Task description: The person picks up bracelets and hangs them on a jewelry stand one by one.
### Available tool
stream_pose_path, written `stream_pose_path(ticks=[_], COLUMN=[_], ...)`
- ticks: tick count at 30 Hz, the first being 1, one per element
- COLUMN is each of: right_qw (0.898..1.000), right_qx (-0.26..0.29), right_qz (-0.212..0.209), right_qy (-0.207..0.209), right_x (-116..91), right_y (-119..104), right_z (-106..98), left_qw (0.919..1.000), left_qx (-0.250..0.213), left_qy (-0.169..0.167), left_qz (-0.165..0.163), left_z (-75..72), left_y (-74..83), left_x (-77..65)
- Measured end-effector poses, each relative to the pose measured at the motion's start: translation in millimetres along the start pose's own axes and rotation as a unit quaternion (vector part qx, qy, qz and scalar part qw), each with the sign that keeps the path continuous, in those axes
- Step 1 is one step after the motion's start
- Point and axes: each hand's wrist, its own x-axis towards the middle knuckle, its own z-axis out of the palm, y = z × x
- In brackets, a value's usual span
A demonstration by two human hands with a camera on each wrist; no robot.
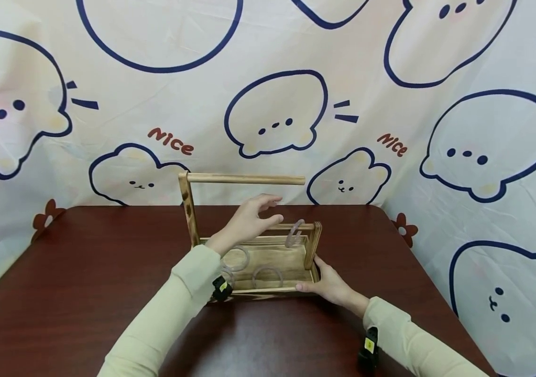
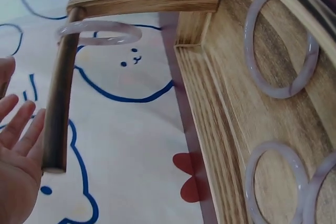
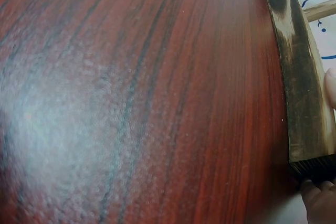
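A wooden jewelry stand with a tray base [image 1: 277, 256] sits on the table, with a high bar [image 1: 246, 179] at left and a lower rod [image 2: 59, 103] at right. One pale lilac bangle [image 2: 113, 26] hangs on the lower rod. Inside the tray lie more such bangles, among them one [image 2: 283, 94] flat on its floor. My left hand [image 1: 249, 220] hovers by the lower rod, fingers extended and holding nothing. At the tray's right end, my right hand [image 1: 331, 283] grips the corner, its thumb on the front rim; the right wrist view shows only part of it.
The dark red-brown table [image 1: 84, 293] spreads around the stand. Behind it and along the sides hangs a pale cloth [image 1: 277, 47] printed with cartoon figures. A dark wrist device [image 1: 222, 289] is strapped near the left cuff, another [image 1: 368, 351] near the right.
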Motion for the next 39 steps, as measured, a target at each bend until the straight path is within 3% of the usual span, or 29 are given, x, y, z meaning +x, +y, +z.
stream_pose_path(ticks=[7, 16, 22, 30, 39], right_qw=[1.0, 1.0, 1.0, 1.0, 1.0], right_qx=[0.0, 0.008, -0.001, -0.003, -0.002], right_qz=[0.002, -0.003, 0.004, 0.003, 0.005], right_qy=[0.002, 0.001, -0.002, -0.001, -0.005], right_x=[0, 0, -1, -2, -1], right_y=[0, -1, -1, -3, -2], right_z=[-1, -1, -1, -1, 0], left_qw=[0.9995, 0.9991, 0.9979, 0.9898, 0.9951], left_qx=[-0.003, 0.0, 0.001, 0.014, 0.016], left_qy=[0.03, 0.038, 0.064, 0.132, 0.084], left_qz=[-0.002, -0.018, -0.004, 0.051, 0.05], left_z=[-15.1, -36.8, -39.6, -40.0, -33.1], left_y=[-6.7, -10.6, -18.0, -22.4, -24.8], left_x=[-16.8, -37.4, -50.5, -65.4, -85.4])
